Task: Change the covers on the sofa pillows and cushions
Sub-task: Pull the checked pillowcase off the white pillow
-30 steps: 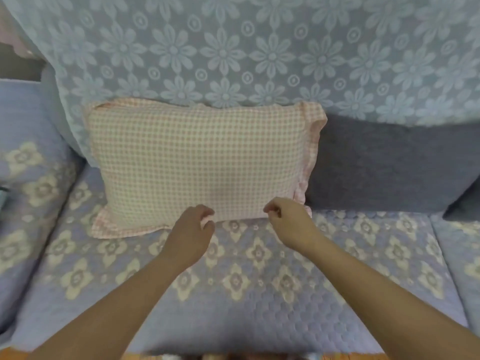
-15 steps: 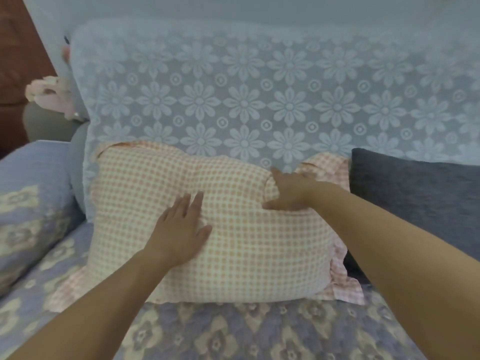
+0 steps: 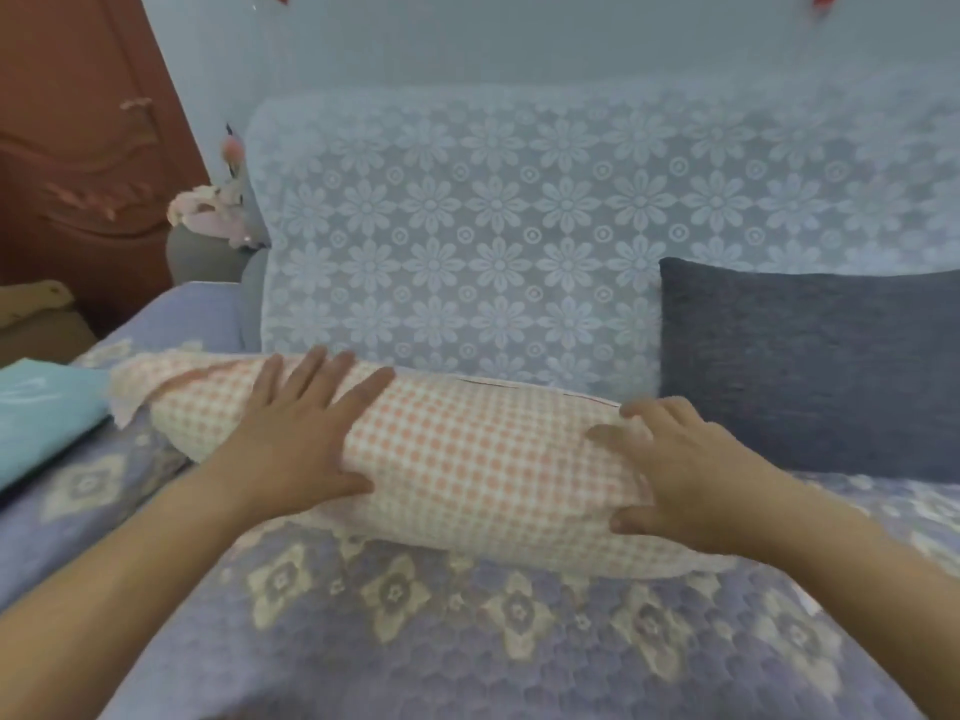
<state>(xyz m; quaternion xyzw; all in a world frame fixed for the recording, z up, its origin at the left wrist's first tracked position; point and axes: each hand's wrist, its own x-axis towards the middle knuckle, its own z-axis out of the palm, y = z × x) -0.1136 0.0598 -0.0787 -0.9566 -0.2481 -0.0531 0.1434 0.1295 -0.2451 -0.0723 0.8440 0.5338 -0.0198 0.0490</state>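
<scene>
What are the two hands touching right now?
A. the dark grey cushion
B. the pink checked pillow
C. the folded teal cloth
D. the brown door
B: the left hand lies flat on the pink checked pillow and the right hand holds its other end; the dark grey cushion sits untouched beside it.

I see a pale blue-grey wall (image 3: 467,39) behind the sofa, with a reddish-brown carved wooden door (image 3: 78,148) at the far left and a tan cardboard box (image 3: 36,314) below it. The sofa backrest carries a white floral lace throw (image 3: 467,241); the seat carries a lavender quilted cover (image 3: 467,641) with cream flower motifs. Lighting is soft and even.
</scene>
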